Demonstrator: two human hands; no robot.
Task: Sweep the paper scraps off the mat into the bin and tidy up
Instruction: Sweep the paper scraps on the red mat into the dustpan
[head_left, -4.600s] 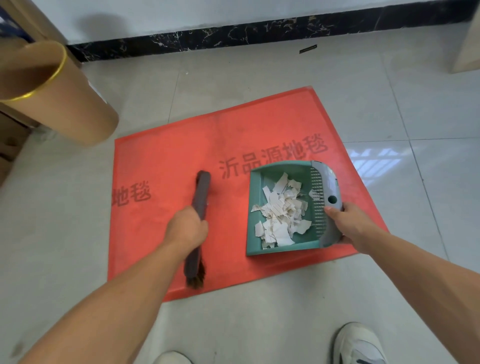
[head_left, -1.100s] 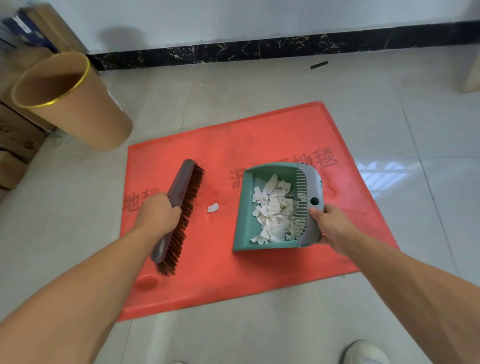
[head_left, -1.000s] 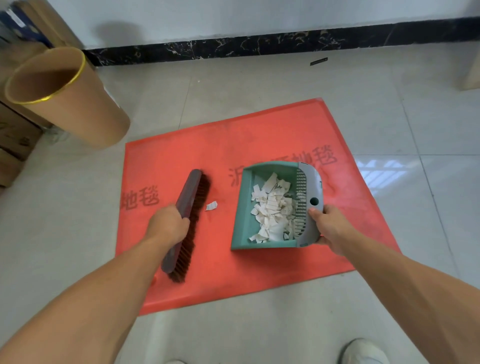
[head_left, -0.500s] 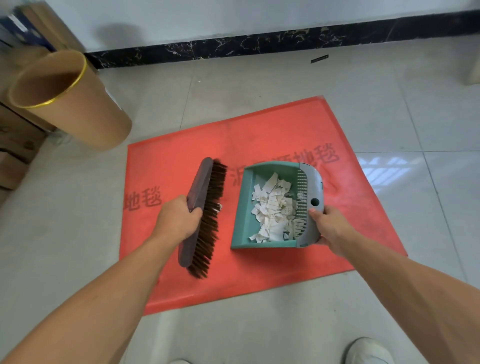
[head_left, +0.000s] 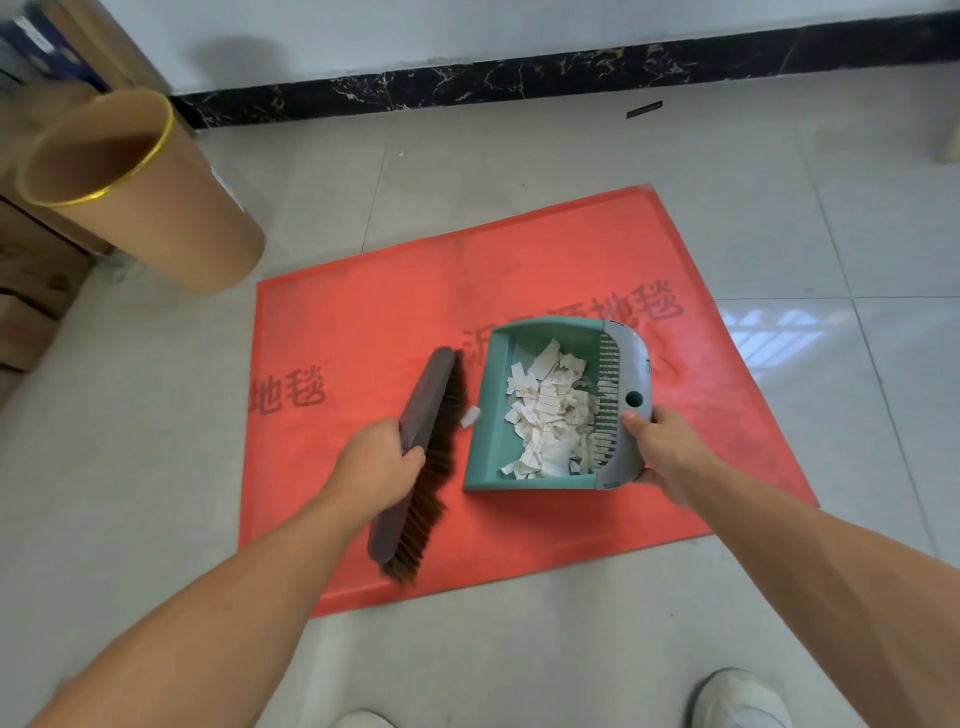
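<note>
A red mat (head_left: 363, 332) with dark printed characters lies on the tiled floor. On it stands a green dustpan (head_left: 491, 415) with a grey back, holding a heap of white paper scraps (head_left: 550, 415). My right hand (head_left: 662, 449) grips the dustpan's grey back edge. My left hand (head_left: 376, 465) holds a brown brush (head_left: 423, 410), bristles facing the pan's open left lip. One loose paper scrap (head_left: 470, 417) lies between the bristles and the lip. A tan bin (head_left: 156, 208) with a gold rim stands off the mat at the far left.
Cardboard boxes (head_left: 31, 280) are stacked behind the bin at the left edge. A wall with a black marble skirting (head_left: 519, 78) runs along the back. My white shoes (head_left: 737, 699) show at the bottom, just short of the mat's near edge.
My left hand has swept the brush rightwards across the mat, pushing the single loose scrap up to the dustpan's lip. The dustpan and my right hand have stayed roughly where they were.
</note>
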